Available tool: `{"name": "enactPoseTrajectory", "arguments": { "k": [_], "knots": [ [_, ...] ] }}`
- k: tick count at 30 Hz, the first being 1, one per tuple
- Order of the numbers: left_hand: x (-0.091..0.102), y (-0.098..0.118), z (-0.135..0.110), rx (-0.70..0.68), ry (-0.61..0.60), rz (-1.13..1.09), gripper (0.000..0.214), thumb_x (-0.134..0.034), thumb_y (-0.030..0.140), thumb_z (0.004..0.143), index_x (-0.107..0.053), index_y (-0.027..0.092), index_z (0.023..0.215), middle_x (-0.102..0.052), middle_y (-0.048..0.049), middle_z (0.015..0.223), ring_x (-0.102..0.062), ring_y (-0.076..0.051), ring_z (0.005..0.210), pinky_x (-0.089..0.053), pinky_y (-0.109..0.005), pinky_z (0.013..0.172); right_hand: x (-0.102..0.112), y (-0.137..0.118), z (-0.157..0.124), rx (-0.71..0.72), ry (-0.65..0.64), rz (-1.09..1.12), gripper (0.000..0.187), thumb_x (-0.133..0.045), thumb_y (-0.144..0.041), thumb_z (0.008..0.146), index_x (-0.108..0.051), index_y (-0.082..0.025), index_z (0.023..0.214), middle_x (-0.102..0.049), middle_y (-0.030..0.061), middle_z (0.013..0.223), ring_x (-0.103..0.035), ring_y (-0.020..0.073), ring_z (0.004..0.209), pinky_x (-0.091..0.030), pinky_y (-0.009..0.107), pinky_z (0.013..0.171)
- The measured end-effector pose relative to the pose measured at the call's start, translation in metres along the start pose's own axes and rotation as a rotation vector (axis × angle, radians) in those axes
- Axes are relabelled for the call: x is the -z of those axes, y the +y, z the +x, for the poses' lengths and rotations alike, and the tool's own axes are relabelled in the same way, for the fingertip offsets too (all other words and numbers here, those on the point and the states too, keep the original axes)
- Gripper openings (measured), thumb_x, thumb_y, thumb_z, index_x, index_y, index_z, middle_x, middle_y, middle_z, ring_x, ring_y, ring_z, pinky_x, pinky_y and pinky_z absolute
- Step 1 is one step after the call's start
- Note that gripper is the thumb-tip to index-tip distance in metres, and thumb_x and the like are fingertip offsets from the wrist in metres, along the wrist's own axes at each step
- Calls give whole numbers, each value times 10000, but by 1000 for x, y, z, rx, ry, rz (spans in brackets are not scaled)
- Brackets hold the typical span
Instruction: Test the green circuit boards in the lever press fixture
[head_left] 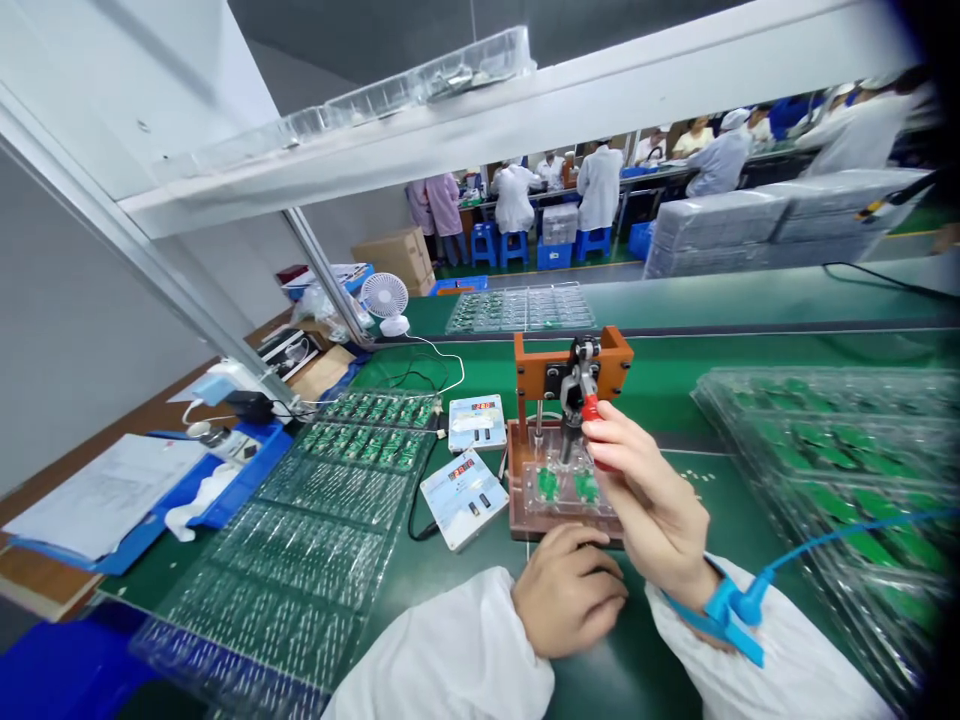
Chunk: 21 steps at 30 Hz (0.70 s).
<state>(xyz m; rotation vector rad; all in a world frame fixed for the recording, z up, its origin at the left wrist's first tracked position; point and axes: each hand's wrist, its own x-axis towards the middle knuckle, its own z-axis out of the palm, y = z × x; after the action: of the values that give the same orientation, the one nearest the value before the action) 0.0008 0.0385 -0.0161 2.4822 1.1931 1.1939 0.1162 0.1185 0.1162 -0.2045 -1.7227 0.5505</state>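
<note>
An orange and brown press fixture with a toggle clamp (581, 375) stands in front of me. My right hand (651, 495) is wrapped around the clamp's red handle (591, 408), most of which the fingers hide. Under the clamp, two small green circuit boards (548, 484) lie in a clear plate on the brown base (523, 527). My left hand (571, 590) rests on the green mat just before the base's front edge. Its fingers are loosely curled and no object shows in them. A blue wrist strap (726, 612) with a coiled cord sits on my right wrist.
Left of the fixture are two digital display boxes (464, 499) and a long clear tray (300, 540) partly filled with boards. Stacked trays of green boards (847, 440) stand at the right. Beyond are a small fan (385, 297) and another tray (521, 308). An overhead shelf (420, 135) crosses above.
</note>
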Motion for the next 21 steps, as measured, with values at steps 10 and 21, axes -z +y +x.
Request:
{"name": "enactPoseTrajectory", "arguments": {
  "k": [10,21],
  "knots": [
    [64,18,11,69,219,-158,128,-574,177,965,-701,188,973,-752,-54,909,-700,-199,960,-570,-354,890,1,2,4,66,-8,-32,635,-540,79,912,-607,-285,1428,-653,23,1420,-530,250,1426,-477,451,1196],
    [170,-110,29,687,-461,339,876,-873,504,717,-557,231,1487,-265,-148,1690,-139,-476,1562,-196,-653,1247,3,5,7,99,-51,-14,637,-510,57,936,-563,-291,1467,-643,53,1435,-503,273,1452,-507,503,1169]
  ]
}}
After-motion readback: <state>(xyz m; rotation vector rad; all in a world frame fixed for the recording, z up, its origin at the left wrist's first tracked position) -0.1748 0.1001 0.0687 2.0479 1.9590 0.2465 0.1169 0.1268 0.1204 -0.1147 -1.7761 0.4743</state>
